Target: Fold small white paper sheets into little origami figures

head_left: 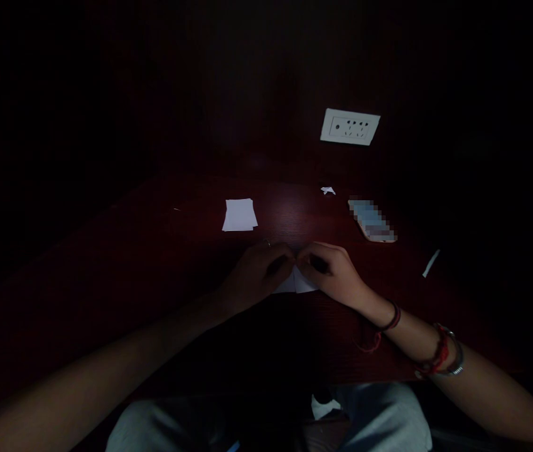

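Note:
On a dark red table, my left hand [265,267] and my right hand [333,270] meet at the fingertips over a piece of white paper [304,285]. Both are closed in a pinch on the paper, thumbs and forefingers close together at its top. A line, a crease or slit, runs down the paper between the hands. Much of the sheet is hidden under my fingers. Beyond my left hand lies a small stack of white paper squares [240,215].
A phone [373,221] with a blurred screen lies to the right. Behind it are a small folded white scrap [328,190] and a wall socket [349,127]. A thin pale strip [430,263] rests at far right. The table's front edge is above my knees. The surroundings are very dark.

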The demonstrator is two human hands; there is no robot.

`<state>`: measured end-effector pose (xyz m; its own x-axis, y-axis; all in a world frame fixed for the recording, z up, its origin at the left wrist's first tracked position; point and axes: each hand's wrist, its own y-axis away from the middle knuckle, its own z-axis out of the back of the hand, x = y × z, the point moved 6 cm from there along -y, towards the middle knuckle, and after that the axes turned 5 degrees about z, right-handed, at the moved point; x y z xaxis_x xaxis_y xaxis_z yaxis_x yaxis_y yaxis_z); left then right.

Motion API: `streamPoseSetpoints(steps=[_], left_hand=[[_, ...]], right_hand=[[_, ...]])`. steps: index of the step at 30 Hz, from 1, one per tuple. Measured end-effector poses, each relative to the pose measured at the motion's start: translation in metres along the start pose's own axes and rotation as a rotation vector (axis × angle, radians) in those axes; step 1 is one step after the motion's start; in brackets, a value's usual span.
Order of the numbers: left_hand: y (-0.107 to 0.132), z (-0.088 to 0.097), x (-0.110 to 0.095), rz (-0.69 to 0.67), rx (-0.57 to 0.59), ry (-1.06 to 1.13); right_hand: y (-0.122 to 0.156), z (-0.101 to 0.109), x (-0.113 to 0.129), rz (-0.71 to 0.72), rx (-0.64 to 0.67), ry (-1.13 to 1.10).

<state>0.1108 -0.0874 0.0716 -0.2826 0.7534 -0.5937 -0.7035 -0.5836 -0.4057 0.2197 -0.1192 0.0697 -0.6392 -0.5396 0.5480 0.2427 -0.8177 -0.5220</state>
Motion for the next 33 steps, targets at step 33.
streamPoseSetpoints(steps=[33], left_hand=[[0.012,-0.024,0.033,0.034,0.076,-0.372]], right_hand=[[0.009,0.002,-0.068,-0.315,0.149,-0.153]])
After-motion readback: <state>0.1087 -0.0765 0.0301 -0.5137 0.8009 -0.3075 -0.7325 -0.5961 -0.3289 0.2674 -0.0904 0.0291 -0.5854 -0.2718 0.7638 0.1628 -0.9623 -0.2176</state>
